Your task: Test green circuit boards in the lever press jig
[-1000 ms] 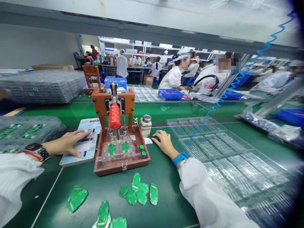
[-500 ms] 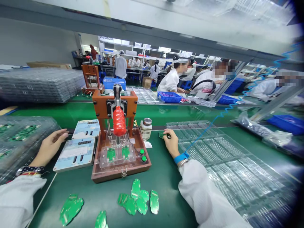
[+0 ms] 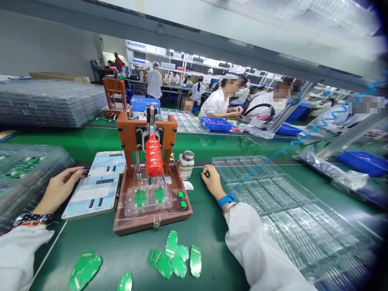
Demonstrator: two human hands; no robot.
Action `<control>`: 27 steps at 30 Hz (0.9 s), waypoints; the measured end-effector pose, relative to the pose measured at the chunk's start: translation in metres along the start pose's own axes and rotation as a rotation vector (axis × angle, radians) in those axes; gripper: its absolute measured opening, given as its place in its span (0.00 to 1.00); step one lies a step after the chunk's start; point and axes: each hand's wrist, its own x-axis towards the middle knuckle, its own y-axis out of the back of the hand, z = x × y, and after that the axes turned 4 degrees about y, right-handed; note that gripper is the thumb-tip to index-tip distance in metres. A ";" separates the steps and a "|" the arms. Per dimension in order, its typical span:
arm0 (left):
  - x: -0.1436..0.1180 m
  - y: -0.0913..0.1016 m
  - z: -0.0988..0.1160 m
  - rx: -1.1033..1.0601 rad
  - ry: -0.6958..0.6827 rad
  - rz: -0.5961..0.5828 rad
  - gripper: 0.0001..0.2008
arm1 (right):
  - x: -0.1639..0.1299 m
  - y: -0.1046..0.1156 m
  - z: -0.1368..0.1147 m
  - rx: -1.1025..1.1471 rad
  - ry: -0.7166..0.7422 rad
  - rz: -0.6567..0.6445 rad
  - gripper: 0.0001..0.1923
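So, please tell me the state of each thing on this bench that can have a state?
Press lever: lowered, red handle in front of the fixture.
Fixture: two green boards sit under the clear cover.
Jar: upright, lid on.
Loose boards: lying flat, overlapping.
Left hand: open, resting beside the meter.
Right hand: curled on a small dark item, too small to tell.
Clear trays: compartments look empty.

No writing can be read with certainty. The two pale blue meter boxes (image 3: 101, 184) beside the brown press jig (image 3: 151, 194) each carry a small dark digit window, but the figures are too blurred to make out. A line of stamped characters runs along the front edge of the jig's clear plate, also unreadable. The signs (image 3: 136, 45) hanging over the far benches are too small to read.
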 end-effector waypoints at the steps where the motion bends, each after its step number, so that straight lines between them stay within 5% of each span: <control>1: -0.001 0.001 0.001 0.010 -0.007 -0.004 0.27 | 0.001 -0.001 0.001 0.004 0.005 0.003 0.02; 14: -0.004 0.002 0.016 0.100 -0.001 0.010 0.33 | 0.042 -0.011 0.022 -0.075 0.007 0.299 0.04; 27: 0.003 0.002 0.009 0.084 0.074 -0.014 0.28 | 0.136 -0.063 0.064 -0.367 0.059 -0.078 0.10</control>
